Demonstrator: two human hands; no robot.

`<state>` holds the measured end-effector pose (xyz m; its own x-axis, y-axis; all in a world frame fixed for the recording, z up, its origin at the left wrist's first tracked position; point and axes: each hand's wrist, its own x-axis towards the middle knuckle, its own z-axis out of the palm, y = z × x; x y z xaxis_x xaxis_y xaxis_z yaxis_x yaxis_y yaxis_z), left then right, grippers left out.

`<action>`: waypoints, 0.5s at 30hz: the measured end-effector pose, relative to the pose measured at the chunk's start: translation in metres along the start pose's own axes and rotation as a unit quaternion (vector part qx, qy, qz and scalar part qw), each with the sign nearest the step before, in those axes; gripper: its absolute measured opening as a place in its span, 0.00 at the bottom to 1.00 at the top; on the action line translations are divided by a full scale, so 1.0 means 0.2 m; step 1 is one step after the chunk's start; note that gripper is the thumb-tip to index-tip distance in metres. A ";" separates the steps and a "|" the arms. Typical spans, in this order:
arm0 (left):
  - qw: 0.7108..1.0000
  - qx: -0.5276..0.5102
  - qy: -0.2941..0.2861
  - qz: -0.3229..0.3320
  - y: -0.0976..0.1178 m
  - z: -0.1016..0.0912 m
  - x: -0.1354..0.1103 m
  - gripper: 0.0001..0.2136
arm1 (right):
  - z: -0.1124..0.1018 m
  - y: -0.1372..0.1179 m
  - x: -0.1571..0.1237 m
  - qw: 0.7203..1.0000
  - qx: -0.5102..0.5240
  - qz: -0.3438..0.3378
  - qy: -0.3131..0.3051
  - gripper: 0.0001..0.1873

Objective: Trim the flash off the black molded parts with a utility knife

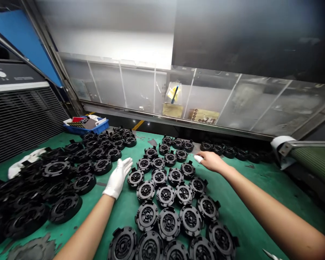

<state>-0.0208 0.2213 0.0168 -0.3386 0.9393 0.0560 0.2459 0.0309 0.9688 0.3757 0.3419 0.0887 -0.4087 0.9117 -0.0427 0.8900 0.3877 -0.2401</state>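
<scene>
My left hand (117,178), in a white glove, is held flat with its fingers stretched out. It is at the left edge of the middle group of round black plastic parts (165,195), close to one part (135,177). Across that group, my right hand (210,160) is bare except for a white cover on one finger. Its fingers are slightly bent and apart, near the part (187,169) at the upper right of the group, with nothing seen in them. The parts stand in rough rows, with ribbed round faces up and small tabs on their rims.
More black parts (65,207) crowd the green table (249,209) on the left; a row (229,151) lines the back right. A white glove (25,163), blue bin (100,126) and louvred machine (21,119) are left. A conveyor (316,153) stands right, below a metal panel with pockets.
</scene>
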 end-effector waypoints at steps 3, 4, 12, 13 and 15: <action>0.999 -0.027 0.017 -0.028 0.05 -0.07 -0.21 0.38 | 0.13 0.00 -0.02 0.999 0.021 0.029 -0.023 0.18; 0.999 -0.030 0.021 -0.038 0.06 -0.10 -0.31 0.36 | 0.17 -0.02 -0.01 0.999 0.031 0.034 -0.029 0.18; 0.988 0.072 0.067 -0.122 0.13 -0.13 -1.20 0.29 | 0.27 0.02 -0.15 0.992 0.113 0.035 -0.033 0.20; 0.986 0.097 0.065 -0.118 0.13 -0.09 -1.27 0.31 | 0.27 0.07 -0.22 0.992 0.117 0.035 -0.031 0.20; 0.983 0.144 0.069 -0.093 0.12 0.02 -1.34 0.35 | 0.29 0.17 -0.37 0.991 0.124 0.039 -0.031 0.19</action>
<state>0.0801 -0.0280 0.0245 -0.5173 0.8535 -0.0630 0.4092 0.3113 0.8577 0.4242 0.2799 0.0285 -0.3598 0.9242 -0.1281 0.8449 0.2645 -0.4649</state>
